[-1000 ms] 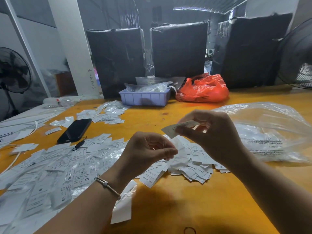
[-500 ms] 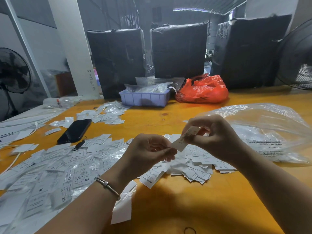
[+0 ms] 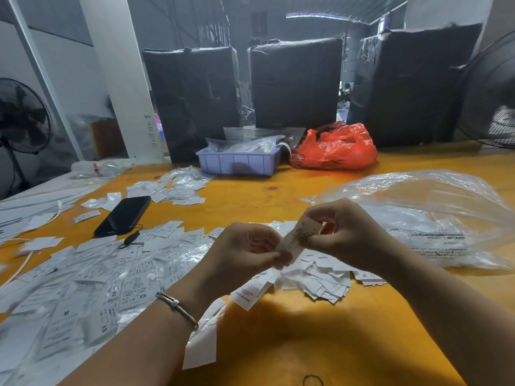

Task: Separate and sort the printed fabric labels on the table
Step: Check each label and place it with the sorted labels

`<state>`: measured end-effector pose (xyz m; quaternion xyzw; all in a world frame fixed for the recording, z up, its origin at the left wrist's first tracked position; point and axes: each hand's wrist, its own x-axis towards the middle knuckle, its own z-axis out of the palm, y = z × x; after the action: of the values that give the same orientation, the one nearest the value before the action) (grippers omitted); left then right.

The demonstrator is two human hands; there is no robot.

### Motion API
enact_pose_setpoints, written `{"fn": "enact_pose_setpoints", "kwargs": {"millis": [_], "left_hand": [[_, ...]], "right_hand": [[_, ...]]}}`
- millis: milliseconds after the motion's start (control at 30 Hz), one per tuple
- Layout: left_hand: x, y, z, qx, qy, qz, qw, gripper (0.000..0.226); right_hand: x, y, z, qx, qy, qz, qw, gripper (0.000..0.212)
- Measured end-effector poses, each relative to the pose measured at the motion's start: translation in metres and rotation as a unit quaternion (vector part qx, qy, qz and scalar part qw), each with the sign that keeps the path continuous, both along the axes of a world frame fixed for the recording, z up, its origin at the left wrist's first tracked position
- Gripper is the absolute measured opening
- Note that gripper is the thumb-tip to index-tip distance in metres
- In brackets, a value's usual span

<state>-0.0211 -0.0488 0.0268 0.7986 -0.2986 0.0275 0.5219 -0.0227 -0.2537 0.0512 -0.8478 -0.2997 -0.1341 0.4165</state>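
Above the yellow table [image 3: 320, 338], both hands hold one white printed label [image 3: 299, 238]. My right hand [image 3: 345, 232] pinches its upper end and my left hand [image 3: 248, 252] pinches its lower end. Under the hands lies a loose pile of white labels [image 3: 326, 280]. A wide spread of labels [image 3: 92, 277], marked XS and M, covers the table's left side, partly under clear plastic. A smaller group of labels [image 3: 170, 188] lies farther back.
A black phone [image 3: 122, 215] lies left of centre. At the right is a big clear plastic bag [image 3: 434, 218]. At the back stand a lilac tray [image 3: 239, 162] with bags, a red plastic bag [image 3: 334, 149] and black wrapped boxes [image 3: 295, 82]. A rubber band [image 3: 312, 381] lies near the front edge.
My right hand brought the label down and left toward my left hand. My left hand rose slightly and now pinches the label's lower end too.
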Motion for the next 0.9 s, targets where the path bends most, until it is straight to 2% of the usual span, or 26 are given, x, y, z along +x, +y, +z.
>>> {"fn": "enact_pose_setpoints", "kwargs": {"millis": [167, 333, 433, 633, 900], "left_hand": [[-0.0019, -0.0003, 0.0034, -0.029, 0.026, 0.005, 0.999, 0.017], [-0.0029, -0.0020, 0.0058, -0.060, 0.065, 0.008, 0.996, 0.022], [-0.0033, -0.0035, 0.0057, -0.070, 0.087, 0.000, 0.994, 0.027], [-0.0032, -0.0050, 0.0050, -0.081, 0.105, 0.005, 0.991, 0.029], [-0.0037, -0.0039, 0.0043, -0.105, 0.121, -0.007, 0.987, 0.030]], "right_hand": [[-0.0023, 0.0017, 0.0029, 0.081, -0.002, 0.007, 0.997, 0.009], [-0.0002, 0.0032, 0.0015, 0.047, 0.000, 0.000, 0.999, 0.020], [0.0000, 0.0034, -0.0001, 0.052, 0.024, -0.004, 0.998, 0.018], [-0.0030, 0.0065, 0.0014, 0.086, -0.047, -0.049, 0.994, 0.019], [-0.0053, 0.0095, -0.0019, 0.098, 0.003, -0.014, 0.995, 0.016]]}}
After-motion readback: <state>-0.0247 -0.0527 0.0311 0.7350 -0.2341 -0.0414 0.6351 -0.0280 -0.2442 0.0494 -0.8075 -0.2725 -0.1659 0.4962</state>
